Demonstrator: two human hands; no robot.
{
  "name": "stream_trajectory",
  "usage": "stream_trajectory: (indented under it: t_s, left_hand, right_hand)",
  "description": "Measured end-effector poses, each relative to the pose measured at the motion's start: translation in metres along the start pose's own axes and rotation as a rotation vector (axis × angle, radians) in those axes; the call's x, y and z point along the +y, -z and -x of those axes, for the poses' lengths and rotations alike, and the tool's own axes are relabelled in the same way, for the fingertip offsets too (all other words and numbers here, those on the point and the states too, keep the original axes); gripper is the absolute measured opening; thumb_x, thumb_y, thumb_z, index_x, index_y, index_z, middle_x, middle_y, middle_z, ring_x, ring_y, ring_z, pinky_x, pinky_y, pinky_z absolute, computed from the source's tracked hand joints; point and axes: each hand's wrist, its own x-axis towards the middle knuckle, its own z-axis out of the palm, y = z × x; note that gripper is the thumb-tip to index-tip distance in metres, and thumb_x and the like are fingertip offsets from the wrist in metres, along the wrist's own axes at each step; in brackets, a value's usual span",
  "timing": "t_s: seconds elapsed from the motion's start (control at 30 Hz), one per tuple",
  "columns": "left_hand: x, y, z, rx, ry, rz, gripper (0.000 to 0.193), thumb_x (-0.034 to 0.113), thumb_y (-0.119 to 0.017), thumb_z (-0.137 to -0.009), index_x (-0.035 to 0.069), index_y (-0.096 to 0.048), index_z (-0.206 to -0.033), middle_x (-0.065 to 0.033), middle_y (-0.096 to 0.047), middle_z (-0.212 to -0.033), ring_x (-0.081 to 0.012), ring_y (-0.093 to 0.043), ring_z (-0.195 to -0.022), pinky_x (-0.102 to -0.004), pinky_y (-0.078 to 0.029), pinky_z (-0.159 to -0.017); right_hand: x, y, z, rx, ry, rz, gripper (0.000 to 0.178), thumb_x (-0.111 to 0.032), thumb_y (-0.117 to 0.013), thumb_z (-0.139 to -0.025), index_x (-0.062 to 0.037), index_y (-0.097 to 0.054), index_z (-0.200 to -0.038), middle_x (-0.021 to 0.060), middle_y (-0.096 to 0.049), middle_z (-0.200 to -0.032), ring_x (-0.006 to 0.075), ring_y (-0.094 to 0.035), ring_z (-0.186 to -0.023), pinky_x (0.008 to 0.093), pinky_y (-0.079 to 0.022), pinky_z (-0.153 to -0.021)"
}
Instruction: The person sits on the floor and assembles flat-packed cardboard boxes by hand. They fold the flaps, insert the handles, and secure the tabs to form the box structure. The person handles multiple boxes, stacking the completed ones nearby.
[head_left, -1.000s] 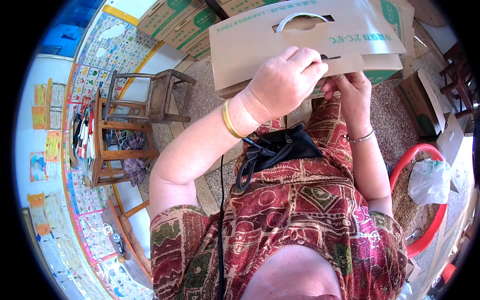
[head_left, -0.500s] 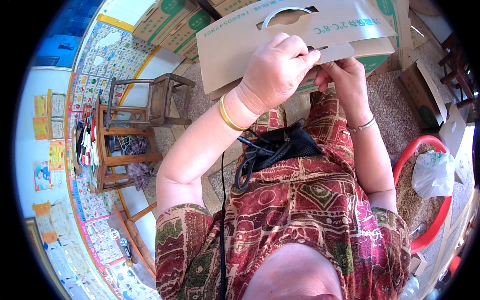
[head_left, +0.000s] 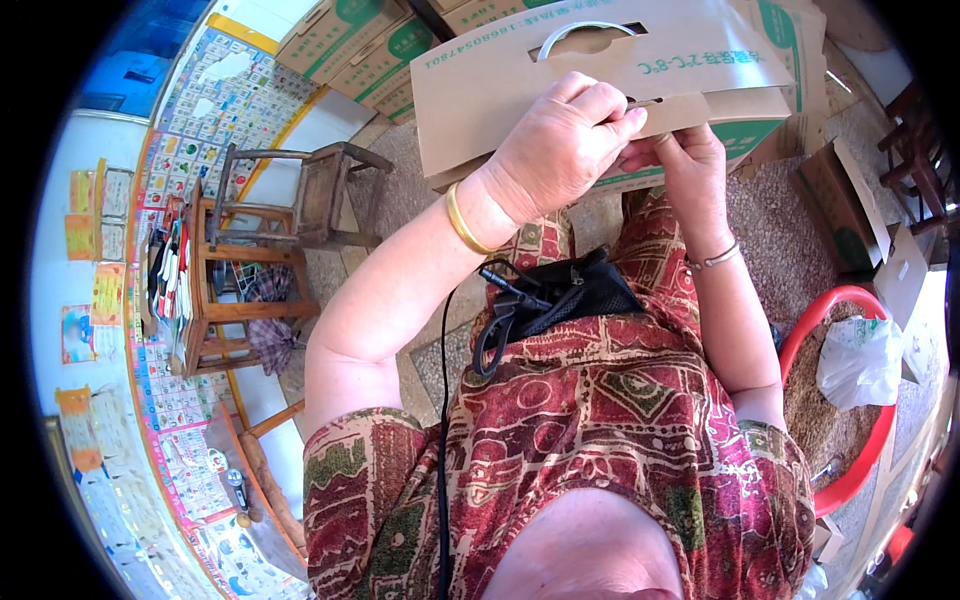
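While the carton [head_left: 480,115] lies before me, beyond my legs and above the speckled floor [head_left: 770,225], its long axis runs from left to right across my front, slanting so that the right end sits farther off than the left. The lid is uppermost, with its front edge and the green-marked side toward me; the printing on the lid is upside down from my position. A white handle [head_left: 568,34] arches along the same axis, in a cut-out of the lid.

My left hand [head_left: 560,150], above a gold bangle [head_left: 465,222], is narrow, thumb and forefinger drawn together beside a small slot at the lid's front edge; I cannot tell whether cardboard lies between them. My right hand [head_left: 692,165] reaches up to the lid's flap [head_left: 685,110], its fingers curled just below; I cannot tell how firmly they close.

At my waist rests a black pouch [head_left: 580,290]. To the right stands a red tub [head_left: 880,450] with a white plastic bag [head_left: 860,365] in it; to the left, a wooden chair [head_left: 330,205].
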Motion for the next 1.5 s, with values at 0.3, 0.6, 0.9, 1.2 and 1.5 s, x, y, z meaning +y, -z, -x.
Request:
stream_trajectory:
  t_s: [0.3, 0.6, 0.9, 1.2, 1.5]
  left_hand:
    - [-0.002, -0.006, 0.004, 0.023, 0.029, 0.051, 0.035, -0.001, -0.074, -0.075, 0.01, -0.073, -0.108, -0.0024, -0.057, -0.087, -0.0218, -0.055, -0.081, -0.0323, -0.049, -0.07]
    - [-0.002, -0.007, 0.006, 0.032, 0.105, 0.109, 0.026, 0.002, -0.075, -0.077, 0.01, -0.074, -0.102, -0.0023, -0.056, -0.087, -0.0219, -0.054, -0.081, -0.0325, -0.05, -0.071]
    - [0.0, -0.006, 0.001, 0.012, 0.028, 0.018, 0.027, 0.003, -0.074, -0.077, 0.009, -0.074, -0.103, -0.0031, -0.058, -0.087, -0.0232, -0.055, -0.082, -0.0331, -0.05, -0.071]
    - [0.008, -0.013, 0.016, 0.039, 0.007, -0.056, 0.038, 0.002, -0.07, -0.075, 0.005, -0.07, -0.113, -0.0028, -0.059, -0.094, -0.0233, -0.057, -0.087, -0.0349, -0.051, -0.076]
    - [0.001, -0.009, 0.022, 0.0, -0.03, -0.004, 0.042, 0.004, -0.07, -0.066, 0.005, -0.072, -0.107, -0.0035, -0.063, -0.098, -0.0238, -0.059, -0.098, -0.0341, -0.054, -0.083]
  right_hand:
    - [0.019, 0.012, 0.011, 0.164, 0.254, 0.269, 0.034, -0.007, -0.069, -0.091, 0.0005, -0.053, -0.12, 0.0105, -0.074, -0.082, 0.0161, -0.072, -0.074, 0.0262, -0.055, -0.066]
    - [0.018, 0.017, 0.006, 0.118, 0.213, 0.565, 0.027, -0.008, -0.08, -0.081, -0.0042, -0.063, -0.103, 0.0065, -0.071, -0.075, 0.0121, -0.068, -0.065, 0.0268, -0.054, -0.06]
    - [0.022, 0.003, 0.004, 0.181, 0.23, 0.24, 0.026, -0.003, -0.076, -0.084, -0.0016, -0.062, -0.106, 0.0057, -0.072, -0.078, 0.0075, -0.065, -0.069, 0.0244, -0.054, -0.062]
    - [0.035, 0.022, 0.017, 0.097, 0.274, 0.178, 0.049, 0.0, -0.064, -0.093, 0.0009, -0.041, -0.136, 0.0163, -0.073, -0.102, 0.0177, -0.071, -0.087, 0.0278, -0.057, -0.076]
    - [-0.05, 0.04, 0.006, 0.014, 0.913, 0.905, 0.02, 0.005, -0.07, -0.085, -0.0029, -0.069, -0.104, 0.0095, -0.067, -0.09, 0.0207, -0.067, -0.082, 0.0281, -0.053, -0.073]
